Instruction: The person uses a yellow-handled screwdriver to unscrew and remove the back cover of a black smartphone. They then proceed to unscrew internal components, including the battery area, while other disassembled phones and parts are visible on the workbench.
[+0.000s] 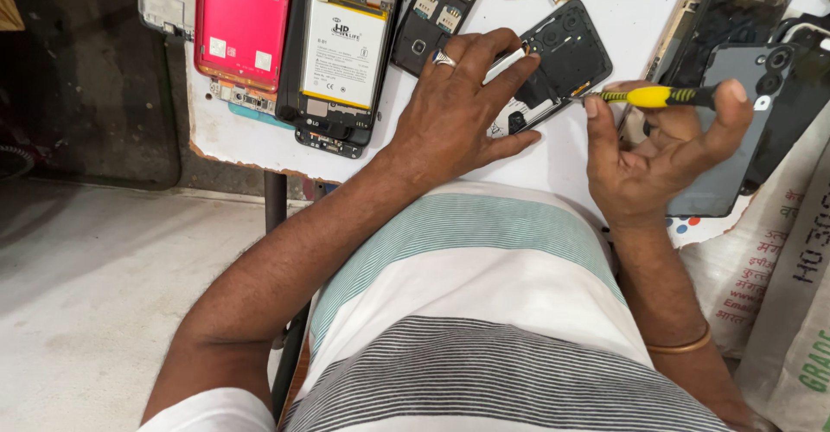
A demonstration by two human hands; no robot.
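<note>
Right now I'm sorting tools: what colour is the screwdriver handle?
Yellow with black stripes, on the screwdriver in the right hand; head view.

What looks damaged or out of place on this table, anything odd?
The white table has a chipped, ragged front edge with brown core showing. Several opened phones lie on it, and the opened phone with a white battery overhangs that edge. The left hand steadies a black opened phone while the right hand holds a yellow screwdriver.

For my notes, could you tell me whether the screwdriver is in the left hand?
No, the right hand holds the yellow screwdriver; the left hand steadies an opened phone.
</note>
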